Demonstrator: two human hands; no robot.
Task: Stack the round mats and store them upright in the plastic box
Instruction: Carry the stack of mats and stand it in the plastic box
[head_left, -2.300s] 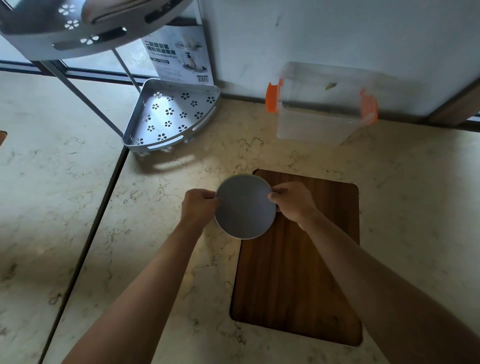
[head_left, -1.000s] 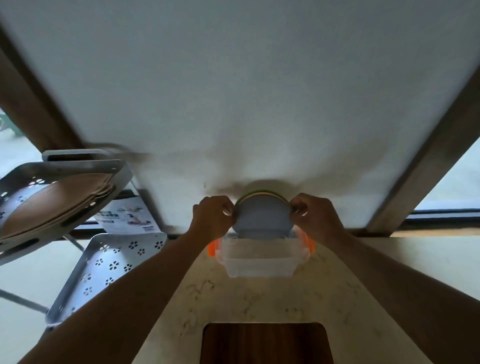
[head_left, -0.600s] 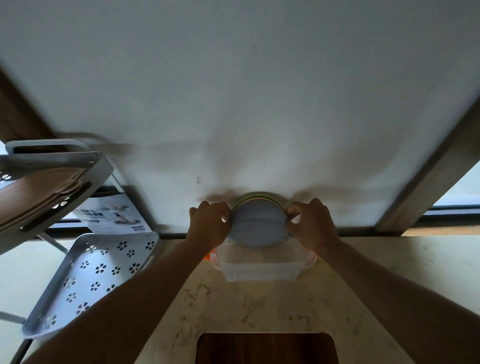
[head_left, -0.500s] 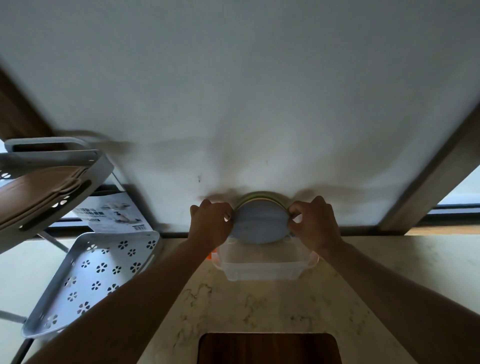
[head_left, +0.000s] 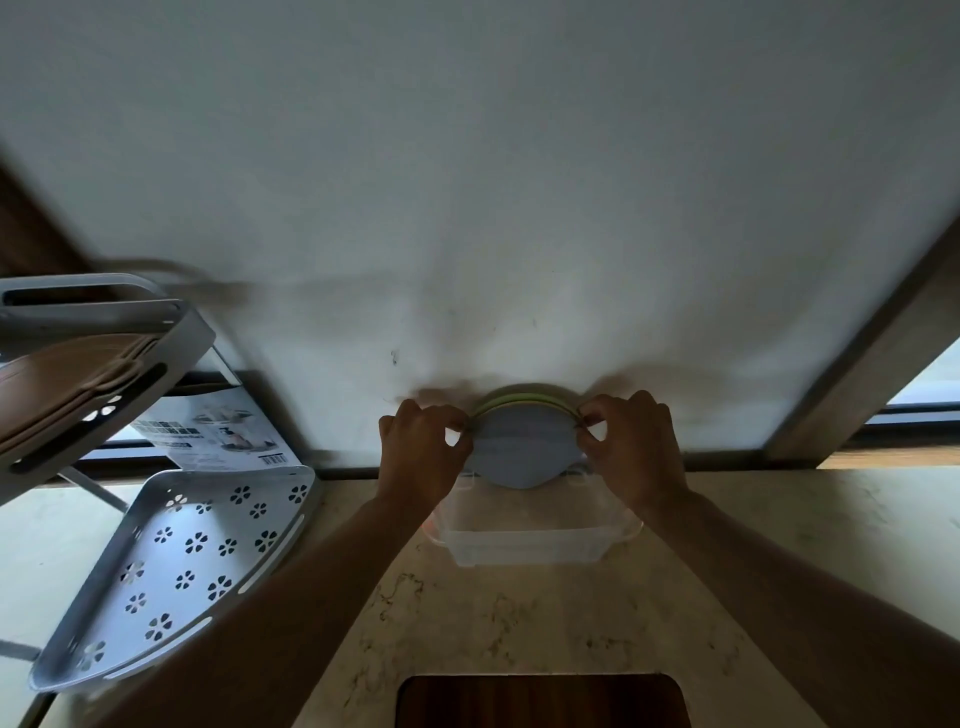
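With the round mats (head_left: 524, 447) stacked and pinched on edge between my left hand (head_left: 423, 449) and right hand (head_left: 631, 447), only lowering them into the plastic box (head_left: 524, 543) just below (open-topped) remains.

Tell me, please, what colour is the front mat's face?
Greyish blue front mat, head view.

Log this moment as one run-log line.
phase: inserting | left hand: pinching mat stack | right hand: pinching stack | stack: upright, bottom edge at plastic box rim | released: no
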